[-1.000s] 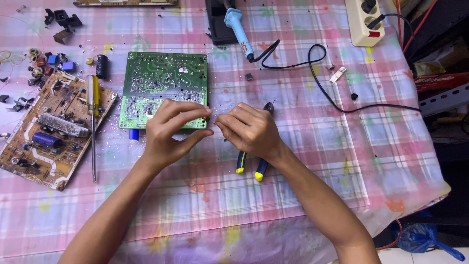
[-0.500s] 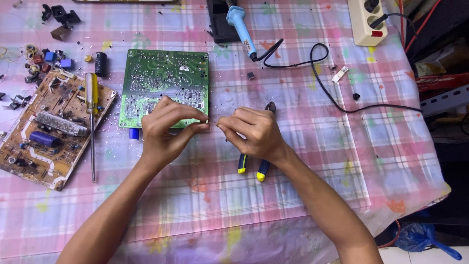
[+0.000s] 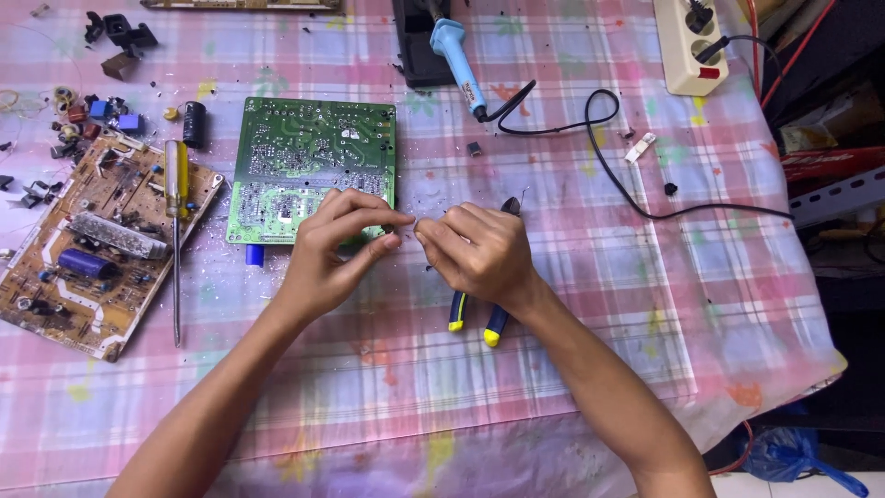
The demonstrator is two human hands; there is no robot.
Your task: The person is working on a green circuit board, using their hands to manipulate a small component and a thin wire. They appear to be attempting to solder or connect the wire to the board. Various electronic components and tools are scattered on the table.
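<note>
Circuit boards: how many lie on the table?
2 in full: a green circuit board beside the left hand, and a brown component-covered board at the left edge. A strip at the top edge may be a third.

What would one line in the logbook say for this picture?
left hand: pinching tiny part | right hand: pinching same part | pliers: on table under right hand | green circuit board: behind left hand

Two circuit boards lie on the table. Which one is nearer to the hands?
The green circuit board, solder side up, just beyond the left hand. The brown circuit board lies farther left, with a screwdriver across it.
</note>
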